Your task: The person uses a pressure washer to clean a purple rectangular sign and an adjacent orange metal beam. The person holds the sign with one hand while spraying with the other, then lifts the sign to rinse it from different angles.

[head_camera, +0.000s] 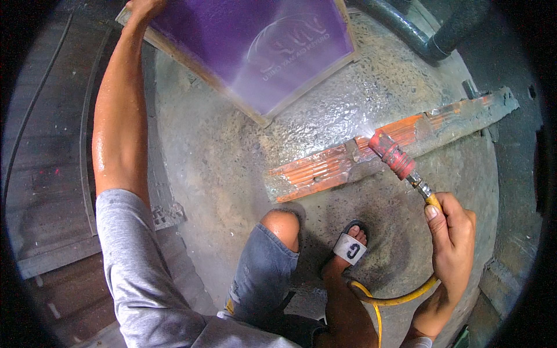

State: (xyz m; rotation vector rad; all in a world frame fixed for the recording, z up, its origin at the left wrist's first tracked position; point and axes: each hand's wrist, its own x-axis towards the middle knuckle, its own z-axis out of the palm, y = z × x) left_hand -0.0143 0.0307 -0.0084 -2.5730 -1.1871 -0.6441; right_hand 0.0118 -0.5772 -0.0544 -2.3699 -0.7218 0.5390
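Note:
My right hand grips the end of a yellow hose just behind its metal coupling. A red spray nozzle on the coupling throws a fine white spray up and to the left. At the top left, my left hand is at the edge of a screen printing frame; its fingers are partly cut off by the picture's rim. The frame's purple mesh bears pale mirrored lettering and a curved design. One corner of the frame points down toward me, with mist across the lower mesh.
A low curb of orange hollow bricks and mortar crosses the wet concrete floor. Dark pipes lie at the upper right. A dark ribbed panel and a thin cable are at the left. My sandalled foot stands before the curb.

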